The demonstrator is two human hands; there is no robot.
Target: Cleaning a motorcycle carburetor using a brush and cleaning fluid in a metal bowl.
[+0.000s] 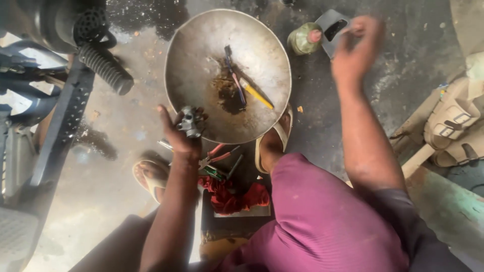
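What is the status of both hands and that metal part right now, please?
Left hand closed on small grey metal part at pan rim. Right hand raised near bottle. Nothing obstructing.

Metal bowl (201, 55) on stained concrete floor (116, 126); brown residue at its centre, with a toothbrush (233, 75) and a yellow-handled tool (256, 93) lying in it. Green bottle (304, 39) just beyond the rim, beside a dark flat piece (333, 27). Red-handled pliers (219, 154) near the bowl's near edge, red rag (234, 196) below them. Ribbed black footpeg (105, 68) and motorcycle frame at left. Sandals (151, 176) on both feet. Tan bag (454, 123) at right.
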